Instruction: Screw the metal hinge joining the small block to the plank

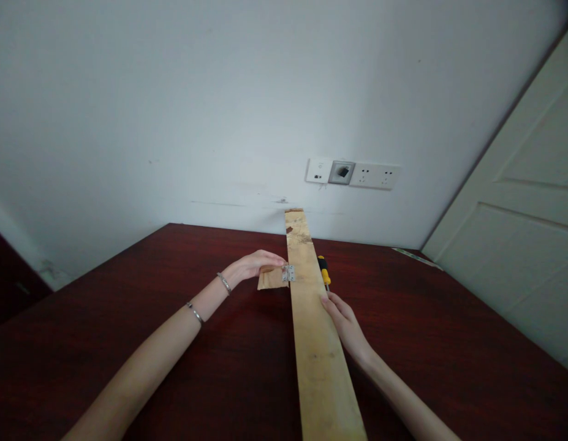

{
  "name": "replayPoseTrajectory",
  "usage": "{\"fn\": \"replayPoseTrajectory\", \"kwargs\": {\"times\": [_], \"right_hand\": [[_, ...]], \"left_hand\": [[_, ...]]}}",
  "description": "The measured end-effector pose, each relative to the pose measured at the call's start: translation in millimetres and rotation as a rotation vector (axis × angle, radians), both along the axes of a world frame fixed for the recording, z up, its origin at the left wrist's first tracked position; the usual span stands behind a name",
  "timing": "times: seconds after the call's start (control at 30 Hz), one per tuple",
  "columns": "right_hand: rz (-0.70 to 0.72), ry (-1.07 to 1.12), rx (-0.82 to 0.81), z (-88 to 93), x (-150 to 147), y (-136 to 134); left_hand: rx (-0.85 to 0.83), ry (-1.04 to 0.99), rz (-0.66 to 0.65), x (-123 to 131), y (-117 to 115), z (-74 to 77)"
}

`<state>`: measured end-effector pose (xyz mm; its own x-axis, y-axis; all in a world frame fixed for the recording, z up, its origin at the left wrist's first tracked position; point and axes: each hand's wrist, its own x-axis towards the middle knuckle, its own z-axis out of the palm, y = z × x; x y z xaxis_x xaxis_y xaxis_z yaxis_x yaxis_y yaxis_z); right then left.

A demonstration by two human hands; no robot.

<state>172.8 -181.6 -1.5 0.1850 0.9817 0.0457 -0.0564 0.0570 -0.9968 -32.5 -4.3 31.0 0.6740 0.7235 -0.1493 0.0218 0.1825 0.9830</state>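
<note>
A long pale wooden plank [318, 343] runs from the bottom of the view away toward the wall. At its left edge a metal hinge [288, 274] joins it to a small wood block [271, 278]. My left hand [258, 263] holds this block along its far edge, fingertips close to the hinge. My right hand [343, 318] grips the plank's right edge, thumb on the wood, other fingers partly hidden. Just beyond these fingers is a screwdriver [324, 271] with a yellow and black handle; its shaft runs toward my hand, and its tip is hidden.
Under the plank is a dark red wooden table [210, 367]. A white wall [196, 122] with a row of sockets [352, 174] rises behind it. A white panelled door [522, 233] stands at right. A thin printed strip [416, 258] lies at the table's back right edge.
</note>
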Motion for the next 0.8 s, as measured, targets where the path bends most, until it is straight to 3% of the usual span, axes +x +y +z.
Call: {"fn": "replayPoseTrajectory", "kwargs": {"times": [0.27,0.5,0.63,0.8], "right_hand": [[-0.035,0.046,-0.042,2.3,5.0,2.4],[-0.047,0.116,-0.056,18.3,8.0,-1.1],[-0.07,0.1,-0.066,25.8,13.6,-4.1],[-0.112,0.091,-0.092,30.3,27.2,-12.2]], "left_hand": [[-0.139,-0.063,0.012,-14.2,13.2,-0.8],[-0.245,-0.077,-0.001,-16.3,11.3,-4.0],[-0.266,-0.004,-0.059,-16.0,24.3,-5.0],[-0.164,0.046,0.111,10.5,55.8,9.5]]}}
